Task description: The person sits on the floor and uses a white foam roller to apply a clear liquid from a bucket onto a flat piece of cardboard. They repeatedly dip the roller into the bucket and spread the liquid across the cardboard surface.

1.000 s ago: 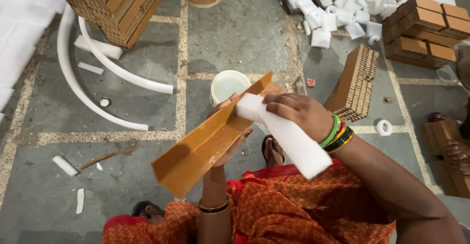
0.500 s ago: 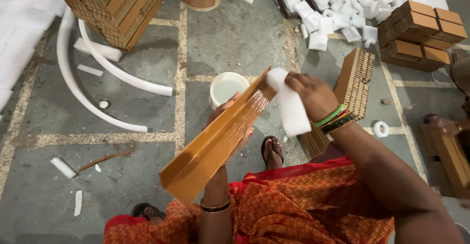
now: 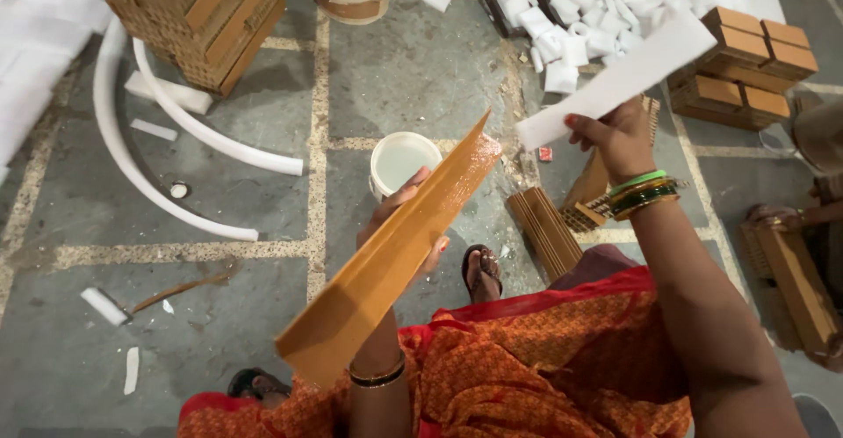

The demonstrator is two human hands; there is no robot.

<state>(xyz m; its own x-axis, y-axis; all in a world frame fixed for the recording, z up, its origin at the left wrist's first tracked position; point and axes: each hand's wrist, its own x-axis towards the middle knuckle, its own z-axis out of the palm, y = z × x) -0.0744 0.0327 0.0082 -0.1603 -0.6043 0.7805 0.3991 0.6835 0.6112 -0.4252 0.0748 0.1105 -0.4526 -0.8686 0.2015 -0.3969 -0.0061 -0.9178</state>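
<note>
My left hand (image 3: 406, 220) grips a long folded brown cardboard angle strip (image 3: 378, 271) from below, holding it slanted from lower left up to upper right; its upper end looks wet and shiny. My right hand (image 3: 617, 135), with green and gold bangles at the wrist, is raised to the right and holds a long white foam strip (image 3: 615, 79) clear of the cardboard. A white tub of pale liquid (image 3: 401, 162) stands on the floor just beyond the cardboard's upper end.
Stacks of brown cardboard pieces (image 3: 198, 16) stand at top left and at right (image 3: 742, 60). A heap of white foam blocks (image 3: 606, 7) lies at the top. Curved white foam tubes (image 3: 176, 130) lie on the stone floor at left. Ribbed cardboard bundles (image 3: 546, 231) sit by my foot.
My right hand has lifted the white foam strip off the cardboard angle and swung it up to the right. The cardboard stays in my left hand, its upper end now bare.
</note>
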